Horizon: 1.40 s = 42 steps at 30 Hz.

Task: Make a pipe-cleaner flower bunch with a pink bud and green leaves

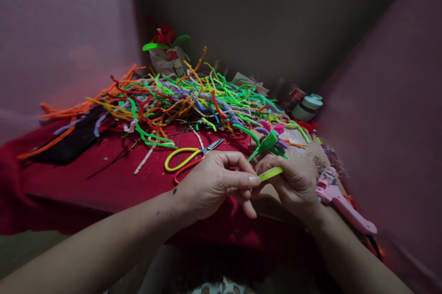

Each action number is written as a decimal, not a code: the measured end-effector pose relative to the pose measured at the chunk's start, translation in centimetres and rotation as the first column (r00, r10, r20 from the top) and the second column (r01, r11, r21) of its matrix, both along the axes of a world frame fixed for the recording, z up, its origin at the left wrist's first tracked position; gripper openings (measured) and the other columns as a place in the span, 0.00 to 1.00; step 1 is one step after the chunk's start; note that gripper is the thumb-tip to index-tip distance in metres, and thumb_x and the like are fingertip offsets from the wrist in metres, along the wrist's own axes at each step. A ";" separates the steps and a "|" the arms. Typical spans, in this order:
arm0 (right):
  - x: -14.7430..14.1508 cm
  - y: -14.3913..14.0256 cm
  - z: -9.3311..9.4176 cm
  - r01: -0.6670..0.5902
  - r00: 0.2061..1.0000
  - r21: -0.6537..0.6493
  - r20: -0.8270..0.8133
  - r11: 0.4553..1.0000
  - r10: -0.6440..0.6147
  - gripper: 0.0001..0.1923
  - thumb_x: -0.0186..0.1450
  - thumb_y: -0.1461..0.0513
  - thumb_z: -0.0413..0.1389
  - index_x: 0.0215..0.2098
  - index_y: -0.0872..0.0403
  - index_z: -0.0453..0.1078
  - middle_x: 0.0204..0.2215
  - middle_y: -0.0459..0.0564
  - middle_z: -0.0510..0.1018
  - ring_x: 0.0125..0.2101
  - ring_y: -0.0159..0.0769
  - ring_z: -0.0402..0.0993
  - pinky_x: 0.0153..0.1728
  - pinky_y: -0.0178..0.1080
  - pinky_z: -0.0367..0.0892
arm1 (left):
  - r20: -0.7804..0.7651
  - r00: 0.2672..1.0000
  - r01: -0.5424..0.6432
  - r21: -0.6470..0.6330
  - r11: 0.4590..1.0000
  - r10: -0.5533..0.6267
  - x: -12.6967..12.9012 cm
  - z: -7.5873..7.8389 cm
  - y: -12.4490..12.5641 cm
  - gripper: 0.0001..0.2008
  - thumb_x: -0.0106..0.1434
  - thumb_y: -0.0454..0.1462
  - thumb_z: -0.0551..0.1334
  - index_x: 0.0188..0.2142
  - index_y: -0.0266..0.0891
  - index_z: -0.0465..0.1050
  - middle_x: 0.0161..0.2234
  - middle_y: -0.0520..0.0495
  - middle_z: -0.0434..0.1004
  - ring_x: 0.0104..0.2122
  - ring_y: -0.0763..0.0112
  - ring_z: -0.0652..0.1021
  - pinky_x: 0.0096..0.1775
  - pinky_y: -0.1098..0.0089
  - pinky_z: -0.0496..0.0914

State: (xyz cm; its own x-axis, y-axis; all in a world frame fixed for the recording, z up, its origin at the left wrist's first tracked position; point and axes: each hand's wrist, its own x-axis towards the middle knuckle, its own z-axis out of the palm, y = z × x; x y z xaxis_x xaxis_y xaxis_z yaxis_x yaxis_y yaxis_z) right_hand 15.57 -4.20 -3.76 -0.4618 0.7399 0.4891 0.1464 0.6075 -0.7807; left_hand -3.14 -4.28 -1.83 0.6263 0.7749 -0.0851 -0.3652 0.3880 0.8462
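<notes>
Hands come first, close to the camera. The left hand (216,185) and the right hand (293,185) meet over the near edge of the red cloth (103,183). Their fingers are curled in and pinch a thin, flat, yellow-green strip (271,173) between them. The right hand also holds up a small flower (271,139), with soft pink and purple petals and smooth green leaves. The flower looks nearly made: petals and leaves are on. The strip looks like the stem wrap, and that part seems only partly done.

Beside the right wrist lies a pink glue gun (340,204), hard and shiny. Just past the left hand lie scissors (191,158) with yellow and red loop handles and short metal blades, open a little.

Farther back is a big, messy pile of fuzzy wires (179,98) in orange, green, purple, red and white, long and bendy. Lots are not used yet. To the right stands a little white jar (308,106). At the very back stands a red flower (165,36) with green leaves.
</notes>
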 end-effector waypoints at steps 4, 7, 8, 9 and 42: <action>0.1 -0.1 0.0 0.064 0.993 0.042 0.096 0.997 -0.068 0.09 0.66 0.68 0.47 0.38 0.50 0.65 0.27 0.44 0.73 0.29 0.30 0.73 0.32 0.33 0.67 | -0.005 1.000 0.005 0.002 1.000 -0.005 0.1 0.0 0.0 0.04 0.53 0.30 0.63 0.26 0.33 0.67 0.20 0.54 0.69 0.17 0.72 0.75 0.21 0.73 0.69; 0.3 -0.1 -0.3 0.078 0.984 0.073 0.157 0.994 -0.088 0.08 0.66 0.67 0.47 0.38 0.50 0.65 0.27 0.45 0.72 0.30 0.31 0.72 0.32 0.34 0.66 | -0.007 1.000 0.003 0.000 1.000 -0.003 0.2 0.2 0.0 0.05 0.53 0.29 0.62 0.26 0.34 0.66 0.20 0.55 0.68 0.17 0.71 0.76 0.20 0.73 0.69; 0.3 -0.1 -0.4 0.079 0.981 0.089 0.171 0.993 -0.093 0.08 0.66 0.67 0.47 0.38 0.50 0.65 0.28 0.45 0.72 0.30 0.31 0.71 0.32 0.35 0.65 | -0.013 1.000 0.000 0.002 1.000 0.000 0.2 0.3 0.0 0.05 0.53 0.29 0.62 0.26 0.34 0.66 0.20 0.55 0.68 0.17 0.71 0.76 0.20 0.73 0.69; 0.3 0.0 -0.6 0.081 0.978 0.110 0.185 0.991 -0.101 0.08 0.66 0.68 0.47 0.38 0.50 0.64 0.28 0.45 0.72 0.30 0.31 0.70 0.32 0.35 0.65 | -0.022 1.000 -0.002 0.005 1.000 0.002 0.3 0.3 0.0 0.05 0.53 0.30 0.62 0.26 0.34 0.65 0.20 0.55 0.68 0.16 0.71 0.76 0.20 0.73 0.69; -1.4 0.0 -0.9 0.166 0.965 -0.133 -0.180 0.977 -0.189 0.04 0.62 0.62 0.55 0.32 0.49 0.73 0.32 0.47 0.72 0.36 0.35 0.68 0.38 0.39 0.66 | -0.291 0.910 -0.124 0.491 0.862 0.296 -0.4 0.5 0.5 0.08 0.51 0.35 0.66 0.33 0.36 0.72 0.29 0.51 0.71 0.28 0.76 0.71 0.30 0.76 0.65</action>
State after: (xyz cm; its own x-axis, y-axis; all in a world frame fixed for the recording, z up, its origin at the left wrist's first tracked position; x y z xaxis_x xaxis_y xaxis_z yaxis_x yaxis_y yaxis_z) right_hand 14.14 -4.19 -4.65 -0.2245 0.8584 0.4613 0.0858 0.4890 -0.8681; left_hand -3.51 -3.78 -1.32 0.4401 0.8886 0.1289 -0.0453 -0.1214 0.9916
